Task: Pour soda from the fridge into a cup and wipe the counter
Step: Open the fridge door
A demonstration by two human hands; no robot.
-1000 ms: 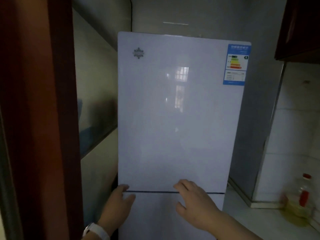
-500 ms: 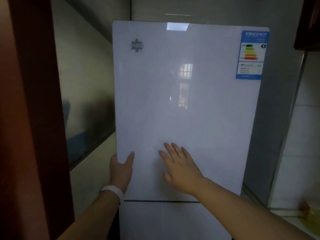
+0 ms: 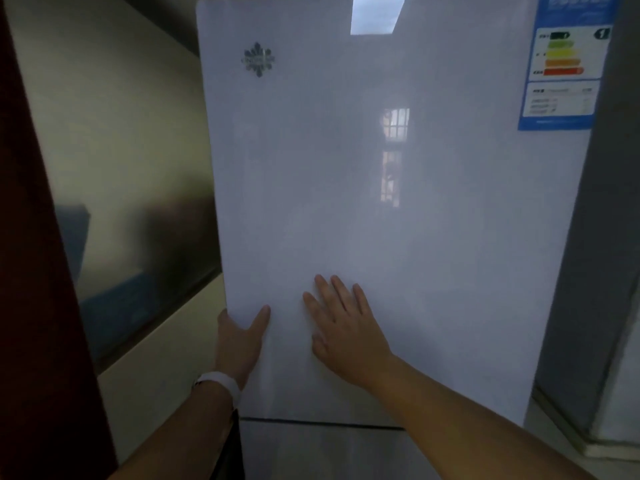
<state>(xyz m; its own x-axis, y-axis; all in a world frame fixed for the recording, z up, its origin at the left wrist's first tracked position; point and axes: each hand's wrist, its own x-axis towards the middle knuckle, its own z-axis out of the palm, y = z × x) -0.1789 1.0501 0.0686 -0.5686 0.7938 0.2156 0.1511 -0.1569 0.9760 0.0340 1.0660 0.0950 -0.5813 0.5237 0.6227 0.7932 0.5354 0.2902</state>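
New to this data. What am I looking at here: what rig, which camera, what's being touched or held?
There is no robot: a person works with bare hands, and the single picture comes from a wide-angle camera worn on the head, looking forward and down. In front stands a white fridge, its upper door filling most of the view, and it looks shut. The left hand, with a white wristband, wraps around the door's left edge, thumb on the front. The right hand lies flat and open on the door face. Neither hand holds a loose object. A blue energy label sits at the door's top right and a snowflake emblem at the top left. Below is the seam to the lower door. No soda, cup or counter shows.
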